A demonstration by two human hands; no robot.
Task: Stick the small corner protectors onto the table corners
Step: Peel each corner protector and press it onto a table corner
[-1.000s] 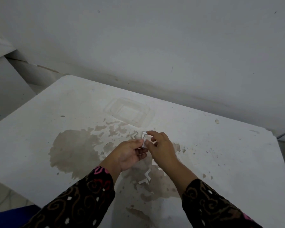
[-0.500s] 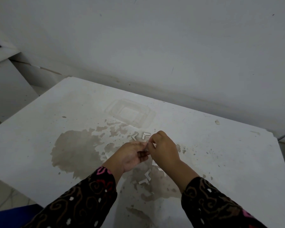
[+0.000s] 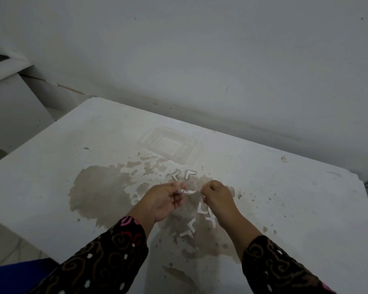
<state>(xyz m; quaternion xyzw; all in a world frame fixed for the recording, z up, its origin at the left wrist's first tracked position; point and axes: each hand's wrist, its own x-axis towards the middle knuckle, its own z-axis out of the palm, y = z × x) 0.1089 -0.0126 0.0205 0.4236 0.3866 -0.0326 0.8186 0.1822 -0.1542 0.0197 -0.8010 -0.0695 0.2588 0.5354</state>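
Joined half a second ago, the hands are now apart. The left hand [image 3: 162, 201] pinches the small white L-shaped plastic corner protector [image 3: 188, 191] at its fingertips; the right hand [image 3: 218, 198], fingers curled, probably pulls off the backing, so sticking comes next.

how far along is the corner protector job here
Done: nothing visibly stuck yet; the far corners of the table that are in view look bare. In hand: the left hand pinches one corner protector, with the right hand curled close beside it, perhaps peeling backing, too small to tell. Left: several loose protectors lie on the tabletop, so all the sticking is ahead.
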